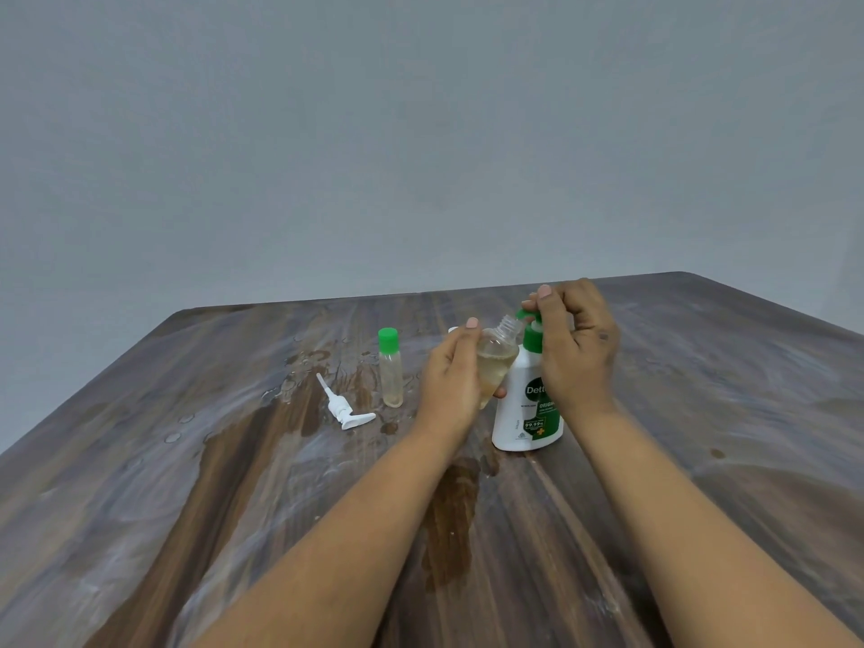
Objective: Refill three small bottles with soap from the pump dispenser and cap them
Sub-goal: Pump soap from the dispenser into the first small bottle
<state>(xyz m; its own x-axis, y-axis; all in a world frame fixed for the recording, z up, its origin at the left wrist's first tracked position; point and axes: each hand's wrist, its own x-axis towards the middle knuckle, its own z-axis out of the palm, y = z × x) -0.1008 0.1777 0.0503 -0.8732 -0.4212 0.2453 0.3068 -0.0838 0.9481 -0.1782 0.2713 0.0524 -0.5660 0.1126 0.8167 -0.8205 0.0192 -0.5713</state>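
My left hand (pixel 451 374) holds a small clear uncapped bottle (pixel 496 357), tilted with its threaded neck under the green nozzle of the white and green pump dispenser (pixel 526 413). The bottle is partly filled with pale yellowish soap. My right hand (pixel 575 348) sits on top of the dispenser's green pump head, fingers curled over it. To the left stands a slim clear bottle with a green cap (pixel 390 367), upright on the table. A small white object (pixel 452 330) peeks out behind my left hand; I cannot tell what it is.
A loose white pump head with its tube (pixel 343 406) lies on the wooden table (pixel 187 484), left of the slim bottle. Wet patches and droplets mark the tabletop around it. A plain grey wall rises behind the table's far edge.
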